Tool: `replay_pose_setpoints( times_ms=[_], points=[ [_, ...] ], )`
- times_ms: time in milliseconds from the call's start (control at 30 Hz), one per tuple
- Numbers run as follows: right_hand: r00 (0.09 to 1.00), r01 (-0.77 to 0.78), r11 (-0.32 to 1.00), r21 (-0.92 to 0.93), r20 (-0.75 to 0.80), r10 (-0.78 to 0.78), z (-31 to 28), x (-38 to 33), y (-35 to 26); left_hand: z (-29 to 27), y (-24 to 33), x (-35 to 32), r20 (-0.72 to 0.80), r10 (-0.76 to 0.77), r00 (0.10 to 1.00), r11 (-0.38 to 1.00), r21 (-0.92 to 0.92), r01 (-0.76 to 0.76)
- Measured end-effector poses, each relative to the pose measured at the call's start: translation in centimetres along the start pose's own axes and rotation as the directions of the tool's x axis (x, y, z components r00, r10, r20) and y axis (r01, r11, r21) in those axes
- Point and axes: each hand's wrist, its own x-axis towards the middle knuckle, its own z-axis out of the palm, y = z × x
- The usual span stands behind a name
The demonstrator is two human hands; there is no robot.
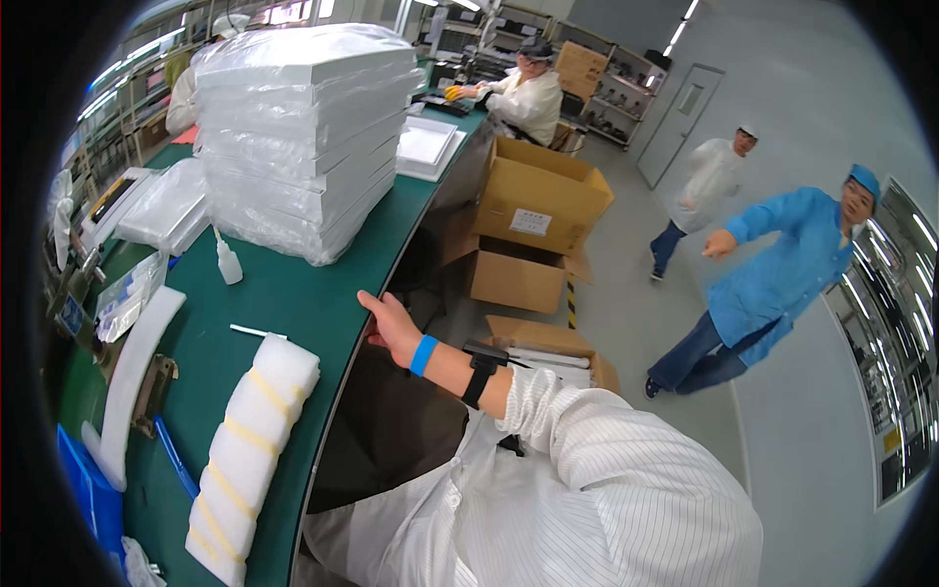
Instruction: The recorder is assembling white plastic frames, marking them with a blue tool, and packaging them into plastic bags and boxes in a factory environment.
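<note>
My right hand (391,328) is at the edge of the green-topped workbench (293,293), its fingers bent around that edge and partly hidden. A blue band and a black strapped device circle my right wrist and forearm, below a white striped sleeve. My left hand is out of sight. Nearest on the bench lies a long white foam block (249,450) wrapped with yellowish tape. Beside its far end is a thin white stick (256,331). Farther off, a small white dropper bottle (229,262) stands before a tall stack of white, plastic-wrapped trays (303,147).
At left are a curved white foam strip (137,382), a blue tool handle (174,458) and a blue bin (88,489). Open cardboard boxes (533,210) sit on the floor. A person in blue (782,254) and one in white (709,181) stand right; another works (523,103) at the bench's far end.
</note>
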Motion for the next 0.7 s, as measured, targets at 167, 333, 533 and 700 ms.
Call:
replay_pose_setpoints(
  times_ms=[167,333,533,700],
  points=[
    [0.998,0.013,1.000,0.025,0.058,-0.015,0.2,0.7,0.6,-3.1,-1.7,-8.5,-0.044,-0.064,0.997,0.991,-0.119,0.058],
    [0.981,0.053,0.999,0.006,0.187,-0.053,-0.7,-2.6,0.4,-5.7,-8.2,-23.2,-0.143,-0.107,0.984,0.929,-0.366,0.047],
    [0.397,0.129,0.806,-0.577,0.775,0.492,-1.8,-12.2,5.8,-3.1,-1.3,-39.7,-0.424,-0.043,0.905,0.841,-0.504,-0.197],
    [-0.431,-0.131,0.656,-0.743,0.639,0.637,6.4,-20.3,6.9,-0.7,6.9,-49.6,-0.493,-0.037,0.869,0.847,-0.477,-0.234]
  ],
)
